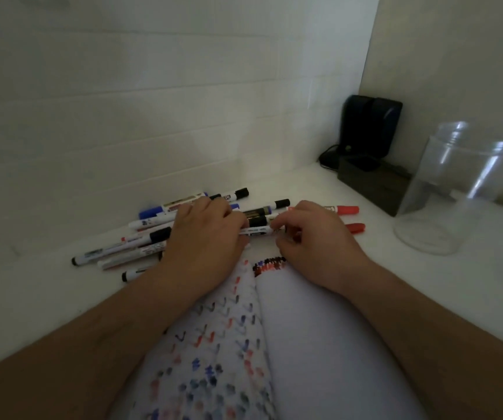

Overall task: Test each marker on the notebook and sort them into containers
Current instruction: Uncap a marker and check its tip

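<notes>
An open notebook [319, 344] lies in front of me, its left page covered in red, blue and black test marks, with a short scribble at the top of the right page. Behind it several markers [165, 213] lie in a loose pile on the white desk. My left hand [204, 237] and my right hand [313, 237] both hold one white marker [257, 231] level between them, just above the notebook's top edge. The right hand's fingers pinch the marker's right end. Two red-capped markers [348, 210] lie behind my right hand.
Two clear plastic jars [444, 189] stand at the right on the desk. A dark box [371, 189] and a black device with a cable [368, 128] sit in the back right corner. A white tiled wall runs close behind the markers.
</notes>
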### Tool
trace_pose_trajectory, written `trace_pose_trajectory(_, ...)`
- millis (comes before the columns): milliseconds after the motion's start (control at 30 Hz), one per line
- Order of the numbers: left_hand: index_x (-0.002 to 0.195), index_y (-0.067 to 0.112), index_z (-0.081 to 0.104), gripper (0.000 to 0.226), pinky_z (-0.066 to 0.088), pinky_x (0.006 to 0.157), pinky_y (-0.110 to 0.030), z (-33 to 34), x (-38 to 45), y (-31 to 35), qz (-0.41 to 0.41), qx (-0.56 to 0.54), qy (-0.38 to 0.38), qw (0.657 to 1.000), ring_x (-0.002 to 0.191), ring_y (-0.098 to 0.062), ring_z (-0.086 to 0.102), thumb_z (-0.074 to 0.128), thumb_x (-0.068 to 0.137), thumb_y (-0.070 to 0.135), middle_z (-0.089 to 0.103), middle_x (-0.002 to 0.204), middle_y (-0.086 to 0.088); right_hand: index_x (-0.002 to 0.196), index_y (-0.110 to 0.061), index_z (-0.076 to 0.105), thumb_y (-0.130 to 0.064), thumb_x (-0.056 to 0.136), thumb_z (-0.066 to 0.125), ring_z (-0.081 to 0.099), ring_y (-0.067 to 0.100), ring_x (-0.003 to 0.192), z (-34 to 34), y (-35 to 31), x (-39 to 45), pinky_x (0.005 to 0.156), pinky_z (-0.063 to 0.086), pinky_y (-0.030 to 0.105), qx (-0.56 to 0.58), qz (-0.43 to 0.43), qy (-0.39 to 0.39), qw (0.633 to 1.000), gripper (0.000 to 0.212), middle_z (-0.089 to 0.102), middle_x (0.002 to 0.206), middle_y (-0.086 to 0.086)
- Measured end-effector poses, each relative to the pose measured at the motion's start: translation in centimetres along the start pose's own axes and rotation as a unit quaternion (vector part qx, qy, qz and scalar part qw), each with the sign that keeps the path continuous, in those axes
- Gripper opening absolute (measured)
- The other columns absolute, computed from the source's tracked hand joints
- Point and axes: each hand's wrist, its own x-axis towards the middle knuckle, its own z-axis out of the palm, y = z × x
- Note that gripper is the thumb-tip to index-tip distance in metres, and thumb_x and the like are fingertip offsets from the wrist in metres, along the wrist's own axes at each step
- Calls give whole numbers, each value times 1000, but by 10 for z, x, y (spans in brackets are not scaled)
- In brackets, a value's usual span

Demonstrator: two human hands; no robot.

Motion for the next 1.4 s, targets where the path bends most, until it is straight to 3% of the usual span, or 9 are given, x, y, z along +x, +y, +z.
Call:
trace_pose_trajectory(233,107,23,70,30,44,83,-37,-25,1,10,97,-136,183,969,91,-18,58,58,98,49,67,99,5,110,-36,73,-34,92,70,52,11,74,-9,-7,-2,66,41,32,-45,-33,89,994,19,53,79,-12)
trace_pose_trajectory(333,126,30,52,51,40,89,-19,-37,-1,20,40,-302,137,943,99,-4,52,67,86,57,55,110,15,93,-32,71,-27,93,70,67,18,71,-24,-13,-8,63,56,42,133,25,107,985,5,69,78,-4)
trace_pose_trajectory(433,132,31,49,52,40,91,-23,-30,-4,24,62,-284,46,956,107,-3,49,58,91,62,53,119,16,82,-11,61,-16,97,65,57,25,53,-36,-23,-15,44,47,35,500,114,15,858,16,65,68,10)
trace_pose_trajectory(533,123,27,60,45,44,82,-25,-20,-9,30,77,-257,16,963,93,-3,53,46,98,61,60,105,14,80,-12,56,-18,86,58,41,19,46,-31,-24,-17,41,31,24,603,164,-44,780,9,48,58,13)
trace_pose_trajectory(667,123,17,64,41,37,83,-17,-11,-12,35,68,-251,40,965,94,-9,55,39,103,42,65,106,3,85,-15,54,-11,91,51,34,18,46,-21,-22,-15,44,19,27,597,173,-20,783,8,44,56,11)
trace_pose_trajectory(733,126,15,60,36,33,84,-12,-11,-13,35,80,-254,30,963,93,-6,50,37,106,34,63,107,1,88,-15,54,-14,86,54,41,16,45,-21,-26,-16,43,26,22,605,161,-27,779,2,50,58,9)
trace_pose_trajectory(833,125,20,56,34,33,80,-6,-16,-14,34,86,-257,1,962,83,-2,45,34,106,38,54,97,15,90,-15,54,-15,85,55,45,13,47,-21,-27,-18,42,30,20,609,148,-43,778,6,51,61,8)
trace_pose_trajectory(1067,95,23,59,36,46,60,-35,-23,-11,37,72,-311,-42,947,64,-8,54,35,101,48,57,72,9,91,-17,56,-10,98,50,36,13,44,-19,-24,-19,39,22,21,612,149,-56,774,12,43,61,10)
trace_pose_trajectory(1400,101,28,57,24,45,64,-29,-21,-9,36,92,-306,-28,947,70,-5,53,38,107,42,56,78,16,89,-15,56,-15,84,53,37,15,41,-14,-27,-17,38,26,20,609,139,-12,780,6,42,60,14)
